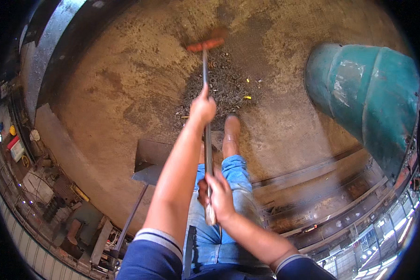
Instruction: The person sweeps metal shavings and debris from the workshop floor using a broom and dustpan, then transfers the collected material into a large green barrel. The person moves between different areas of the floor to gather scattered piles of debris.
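Observation:
A long-handled broom (207, 140) runs away from my body over the floor, its orange-red head (205, 45) blurred at the far end. My left hand (202, 108) is wrapped round the middle of the handle. Nearer my waist, my right hand (218, 193) grips the handle close to its end. A heap of dark, gritty debris (219, 88) lies between the broom head and my boot (231, 126), with small yellow scraps at its right side. To the left of my legs, a dark metal dustpan (151, 156) rests on the floor, its long handle reaching back toward me.
A teal metal drum (364, 88) stands at the right, scraped and worn. Long steel beams (312, 186) lie at the lower right. Along the left are a metal beam (51, 42) and a flat plate (60, 144), with cluttered tools and parts (74, 224) behind them.

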`<state>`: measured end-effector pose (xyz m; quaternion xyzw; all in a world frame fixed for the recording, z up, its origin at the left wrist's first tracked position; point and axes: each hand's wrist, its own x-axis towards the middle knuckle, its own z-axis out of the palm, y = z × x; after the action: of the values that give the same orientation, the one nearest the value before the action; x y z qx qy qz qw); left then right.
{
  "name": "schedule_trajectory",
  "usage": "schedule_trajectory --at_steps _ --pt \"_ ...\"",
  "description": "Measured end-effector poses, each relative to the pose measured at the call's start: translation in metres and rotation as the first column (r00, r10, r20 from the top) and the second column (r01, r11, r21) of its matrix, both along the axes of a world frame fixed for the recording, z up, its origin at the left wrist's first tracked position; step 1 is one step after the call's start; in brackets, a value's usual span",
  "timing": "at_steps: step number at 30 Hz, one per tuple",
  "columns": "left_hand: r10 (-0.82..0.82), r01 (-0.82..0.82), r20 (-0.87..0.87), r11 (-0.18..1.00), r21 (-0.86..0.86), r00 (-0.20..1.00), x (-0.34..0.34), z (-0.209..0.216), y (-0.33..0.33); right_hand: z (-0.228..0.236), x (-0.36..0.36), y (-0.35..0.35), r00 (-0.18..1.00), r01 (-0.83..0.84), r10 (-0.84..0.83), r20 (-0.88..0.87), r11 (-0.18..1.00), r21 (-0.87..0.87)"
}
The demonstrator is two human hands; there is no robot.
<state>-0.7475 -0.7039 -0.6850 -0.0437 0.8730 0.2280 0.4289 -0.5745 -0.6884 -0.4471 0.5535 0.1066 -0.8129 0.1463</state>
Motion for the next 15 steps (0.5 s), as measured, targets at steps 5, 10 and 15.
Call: schedule_trajectory --at_steps 5,10,15 --pt "-0.089 0.093 0.083 0.995 -0.043 0.993 0.106 0.073 -0.039 0.078 0.08 -0.026 0.981 -0.146 0.147 0.13 0.989 -0.022" --pt "-0.248 0.238 0.15 0.968 0.082 0.957 0.134 0.149 -0.053 0.074 0.171 -0.022 0.631 -0.734 0.77 -0.098 0.633 0.246" --pt "-0.377 0.291 0.208 0.89 0.351 0.903 0.129 0.188 -0.074 -0.03 0.127 0.05 0.464 -0.502 0.752 0.468 -0.212 0.839"
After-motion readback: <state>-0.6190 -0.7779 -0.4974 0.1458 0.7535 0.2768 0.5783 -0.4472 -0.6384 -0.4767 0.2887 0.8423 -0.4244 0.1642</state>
